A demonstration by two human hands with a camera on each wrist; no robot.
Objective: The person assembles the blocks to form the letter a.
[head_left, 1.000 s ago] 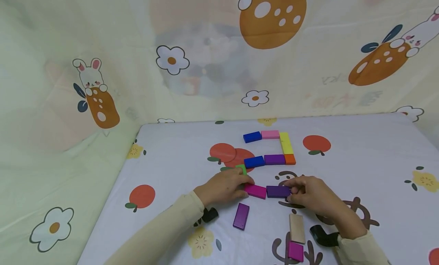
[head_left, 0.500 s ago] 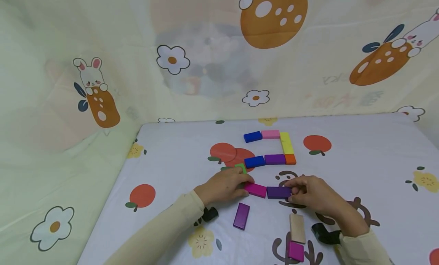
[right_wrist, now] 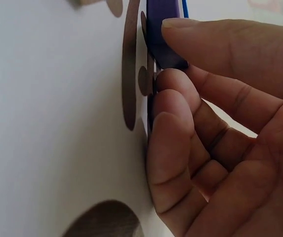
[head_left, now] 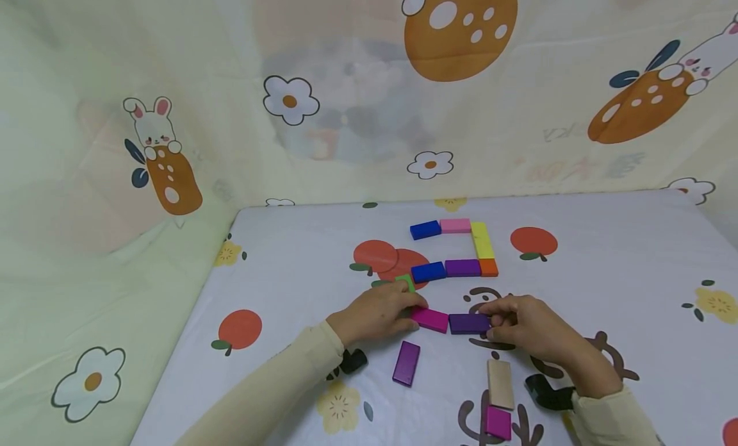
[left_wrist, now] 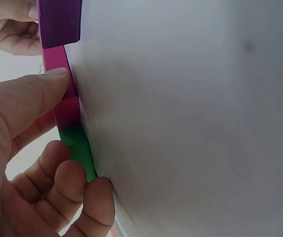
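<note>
- The table [head_left: 300, 260] is lit softly and evenly in the head view, at a muted brightness.
- A faint, soft-edged shadow is cast on the table beside the left sleeve [head_left: 271, 382].
- The dark purple block [head_left: 468, 323] on the table is rendered fairly crisply there.
- In both wrist views, the table is shown dim and grey, the background beyond it washed nearly white.
- A dark spot on the table is blurred in the left wrist view.

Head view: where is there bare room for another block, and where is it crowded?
Free: between the lone purple block and beige block; right of the yellow block, around the printed apple; left of the left hand. Crowded: between that hand and the right hand, where the magenta block and dark purple block lie end to end.
</note>
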